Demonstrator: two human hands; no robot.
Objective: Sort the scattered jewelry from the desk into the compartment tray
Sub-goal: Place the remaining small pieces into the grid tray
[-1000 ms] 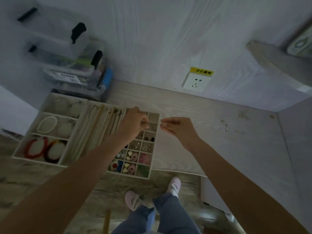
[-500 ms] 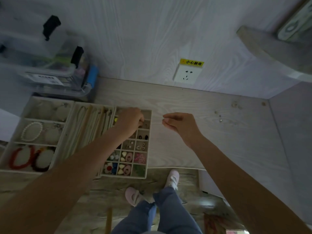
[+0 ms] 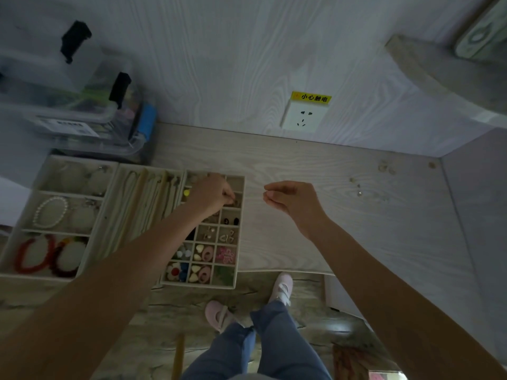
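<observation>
Cream-lined and split into many cells, the compartment tray (image 3: pixel 238 270) sits at the left of your pale wood-grain desk (image 3: pixel 315 187), its near end overhanging the edge. Your left hand (image 3: pixel 212 193) is down over the upper right cells of the small grid, fingers (image 3: pixel 229 200) bunched together at a cell in the right column; whether they pinch a piece there you cannot tell, as it is too small and dark. Below your hand the grid holds dark studs (image 3: pixel 231 221), silvery earrings (image 3: pixel 219 235), cream and pink heart shapes (image 3: pixel 203 253), a pink flower piece (image 3: pixel 226 255) and blue and white beads (image 3: pixel 183 253). Left of the grid, long narrow slots hold chains (image 3: pixel 145 196). Further left, the wide cells carry a pearl bracelet (image 3: pixel 50 212) and, nearest you, red bead bracelets (image 3: pixel 44 256). Your right hand (image 3: pixel 296 204) hovers above bare desk just right of the tray, fingers (image 3: pixel 274 194) loosely curled with the thumb near the fingertips, and nothing seen between them. Well apart, by the far right corner, the scattered jewelry (image 3: pixel 359 185) lies on the desk as a few tiny pale pieces. Behind the tray stand stacked clear storage boxes (image 3: pixel 68 105) with black latches.
</observation>
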